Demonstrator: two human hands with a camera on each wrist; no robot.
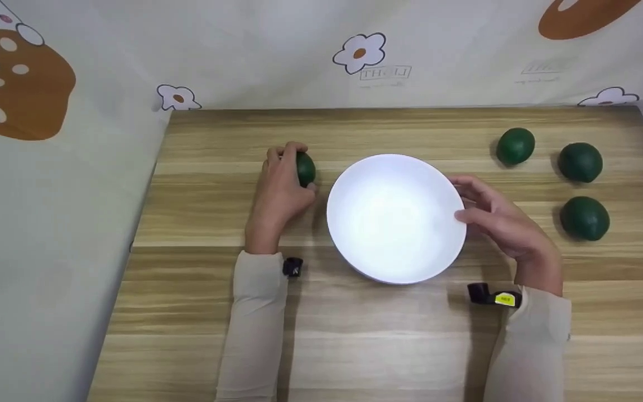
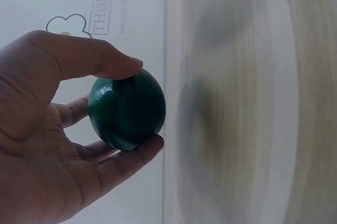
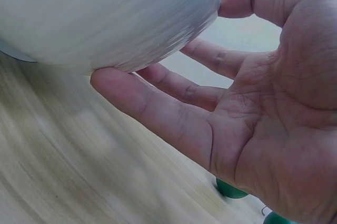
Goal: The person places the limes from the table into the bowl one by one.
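My left hand (image 1: 284,187) pinches a dark green, glossy lime (image 2: 128,109) between thumb and fingertips. A shadow lies on the wood beside it in the left wrist view, and the fruit looks held off the table. To its right is a white bowl (image 1: 394,220), with nothing visible inside. My right hand (image 1: 503,223) holds the bowl's right side, thumb at the rim and fingers against the outer curved wall. Whether the bowl's base touches the table cannot be told.
Three more dark green limes (image 1: 516,146), (image 1: 580,162), (image 1: 585,218) lie at the right on the wooden table (image 1: 198,212). A pale printed cloth (image 1: 277,61) hangs along the back and left edges. Each wrist wears a small black camera (image 1: 292,267).
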